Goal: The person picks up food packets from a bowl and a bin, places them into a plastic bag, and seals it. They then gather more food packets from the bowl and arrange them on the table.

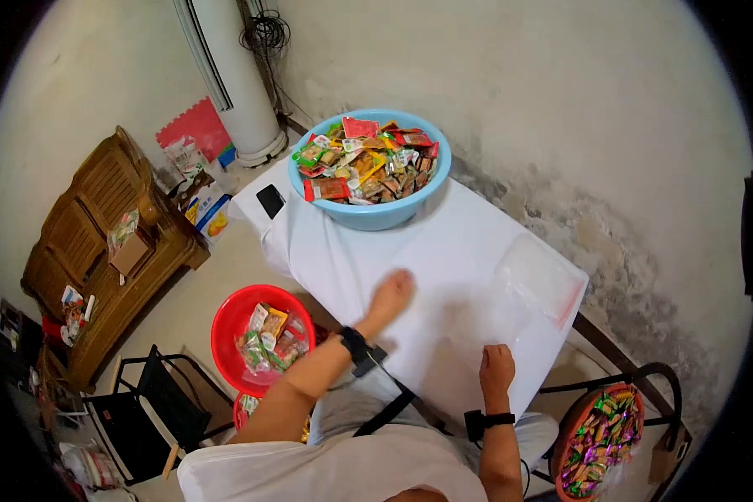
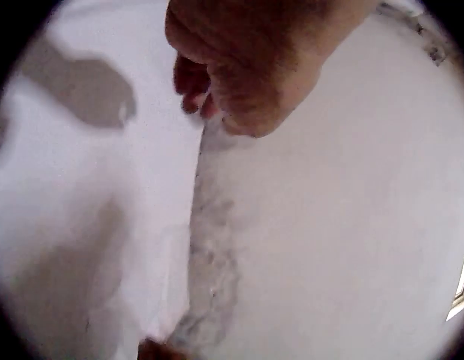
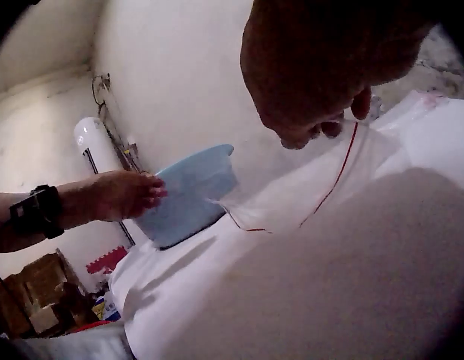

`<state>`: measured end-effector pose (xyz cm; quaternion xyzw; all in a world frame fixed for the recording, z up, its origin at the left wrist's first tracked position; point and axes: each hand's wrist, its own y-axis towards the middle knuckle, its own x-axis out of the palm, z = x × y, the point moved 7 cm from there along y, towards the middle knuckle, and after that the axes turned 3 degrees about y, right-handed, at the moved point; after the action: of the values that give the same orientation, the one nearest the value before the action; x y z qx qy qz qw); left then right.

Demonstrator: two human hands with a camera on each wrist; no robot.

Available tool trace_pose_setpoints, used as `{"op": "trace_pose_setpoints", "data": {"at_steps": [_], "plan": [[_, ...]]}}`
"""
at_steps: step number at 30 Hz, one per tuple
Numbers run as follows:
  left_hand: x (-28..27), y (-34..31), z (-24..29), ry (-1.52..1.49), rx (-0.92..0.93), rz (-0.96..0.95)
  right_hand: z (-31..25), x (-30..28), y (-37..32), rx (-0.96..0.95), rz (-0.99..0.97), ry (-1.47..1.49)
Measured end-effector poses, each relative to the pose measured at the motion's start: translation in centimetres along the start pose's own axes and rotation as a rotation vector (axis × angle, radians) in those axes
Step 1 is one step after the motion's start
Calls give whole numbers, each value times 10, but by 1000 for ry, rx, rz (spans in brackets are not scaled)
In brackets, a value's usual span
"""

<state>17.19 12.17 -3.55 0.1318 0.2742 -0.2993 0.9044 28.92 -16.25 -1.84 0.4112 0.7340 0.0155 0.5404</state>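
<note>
My right hand (image 1: 498, 372) is at the table's near right side. In the right wrist view its fingers (image 3: 331, 129) pinch a clear plastic bag (image 3: 281, 199) with a red line along its mouth, which hangs spread over the white cloth. My left hand (image 1: 391, 297), blurred in the head view, hovers over the middle of the table, fingers loosely bent and nothing visible in them. In the right wrist view it appears left of the bag, overlapping the light blue basin (image 1: 368, 217), which is heaped with small wrapped snacks (image 1: 368, 163).
More clear bags with a red strip (image 1: 540, 280) lie at the table's right end. A phone (image 1: 270, 201) rests by the blue basin. Left of the table stands a red basin (image 1: 226, 318) holding packets; at lower right, a basket (image 1: 571, 435) of shiny wrapped sweets. A folding chair (image 1: 171, 393) stands at left.
</note>
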Motion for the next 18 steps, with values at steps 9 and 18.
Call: {"op": "trace_pose_setpoints", "data": {"at_steps": [9, 18], "plan": [[-238, 125, -76, -4, -307, 830, -19, -7, -7, -31, 60, 126], [-243, 223, -176, 375, 66, 228, -7, -1, -13, 190, 22, 229]]}}
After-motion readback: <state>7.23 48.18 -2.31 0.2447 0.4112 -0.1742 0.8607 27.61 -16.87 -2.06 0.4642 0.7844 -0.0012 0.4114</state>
